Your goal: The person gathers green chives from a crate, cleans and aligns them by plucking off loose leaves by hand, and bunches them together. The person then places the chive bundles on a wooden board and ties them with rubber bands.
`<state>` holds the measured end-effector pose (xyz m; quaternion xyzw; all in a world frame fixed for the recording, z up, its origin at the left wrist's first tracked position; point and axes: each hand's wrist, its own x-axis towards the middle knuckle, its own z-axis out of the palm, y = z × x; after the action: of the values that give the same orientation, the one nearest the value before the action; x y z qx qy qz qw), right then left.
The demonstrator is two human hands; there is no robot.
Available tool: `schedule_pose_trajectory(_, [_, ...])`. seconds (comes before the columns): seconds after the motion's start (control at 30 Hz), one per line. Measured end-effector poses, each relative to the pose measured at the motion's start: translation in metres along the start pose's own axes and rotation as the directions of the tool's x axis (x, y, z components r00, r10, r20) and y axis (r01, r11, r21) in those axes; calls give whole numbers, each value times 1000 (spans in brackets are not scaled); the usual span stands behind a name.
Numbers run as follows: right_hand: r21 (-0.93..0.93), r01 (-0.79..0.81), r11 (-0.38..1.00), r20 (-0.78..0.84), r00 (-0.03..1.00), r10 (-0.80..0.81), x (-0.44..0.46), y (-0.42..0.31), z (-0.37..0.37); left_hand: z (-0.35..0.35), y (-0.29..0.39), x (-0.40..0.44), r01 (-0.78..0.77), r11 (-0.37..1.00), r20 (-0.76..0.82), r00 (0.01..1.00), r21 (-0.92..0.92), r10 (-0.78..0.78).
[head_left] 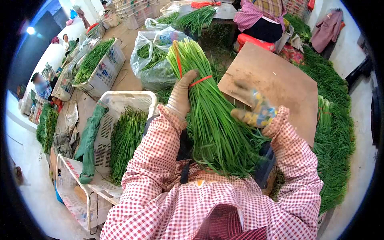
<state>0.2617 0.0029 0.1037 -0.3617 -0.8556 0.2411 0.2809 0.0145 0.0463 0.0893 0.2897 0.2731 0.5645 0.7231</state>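
Note:
A thick bundle of garlic chives (218,114) leans across my lap, pale cut ends up and green leaf tips down. My left hand (181,96), in a dirty work glove, is wrapped round its upper part from the left side. A red band (201,81) circles the bundle beside my fingers, and a red-orange strip (177,60) runs along the pale stems. To the right of the leaves, my right hand (256,110) wears a patterned glove and is slightly blurred. Its fingers are spread, holding nothing, over the near edge of a brown board (276,76).
At left stands a white plastic crate (150,96) with loose chives and a green cloth (91,140). A clear plastic bag (146,66) of greens sits ahead. Chives are piled along the right wall (336,140). Another person (260,18) sits at the far side.

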Motion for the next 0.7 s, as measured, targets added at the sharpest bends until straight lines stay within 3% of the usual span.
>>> schedule_pose_trajectory(0.03, [112, -5, 994, -74, 997, 13, 7, -8, -5, 3, -1, 0, 24, 999, -1, 1000, -23, -24])
schedule_pose_trajectory(0.1, [-280, 220, 934, -80, 965, -251, 22, -31, -13, 8, -7, 0, 83, 994, 4, 997, -69, -83])
schedule_pose_trajectory(0.13, [-387, 302, 871, -97, 926, -364, 32, -42, -3, 3, -12, 7, 96, 993, 6, 995, -69, -96])
schedule_pose_trajectory(0.17, [-387, 291, 875, -102, 930, -354, 42, -41, 5, -8, -20, 18, 17, 1000, -34, 999, 26, -16])
schedule_pose_trajectory(0.23, [-444, 521, 729, 43, 825, -563, 55, -22, 28, -1, -17, 15, -53, 991, -64, 996, 127, 61])
schedule_pose_trajectory(0.27, [-324, 488, 811, -37, 850, -526, 53, -10, 42, 13, -7, 6, -22, 997, 0, 1000, 71, 22])
schedule_pose_trajectory(0.3, [-320, 487, 813, -36, 851, -525, 51, -10, 42, 24, 2, -2, 9, 1000, 62, 998, 14, -10])
schedule_pose_trajectory(0.37, [-341, 507, 791, -53, 830, -555, 44, -18, 37, 13, 19, 10, -27, 997, -21, 999, -74, 25])
schedule_pose_trajectory(0.47, [-418, 433, 799, 157, 900, -406, -19, -17, 48, -23, 54, 37, -195, 980, -159, 970, -41, 186])
schedule_pose_trajectory(0.5, [-223, 14, 975, 405, 911, 79, -30, -9, 50, -38, 64, 44, -231, 973, -179, 957, 8, 229])
schedule_pose_trajectory(0.57, [-160, 294, 942, 258, 934, -248, -54, -12, 36, -45, 76, 42, -273, 960, -220, 935, 59, 279])
schedule_pose_trajectory(0.63, [-156, 258, 954, -12, 965, -263, -35, -34, 15, -50, 80, 43, -253, 959, -278, 919, 126, 279])
schedule_pose_trajectory(0.67, [-294, 307, 905, -104, 931, -349, -24, -41, 13, -43, 78, 39, -234, 964, -308, 914, 126, 263])
schedule_pose_trajectory(0.7, [-294, 403, 867, -51, 899, -435, -8, -50, 8, -41, 74, 39, -222, 966, -304, 919, 132, 252])
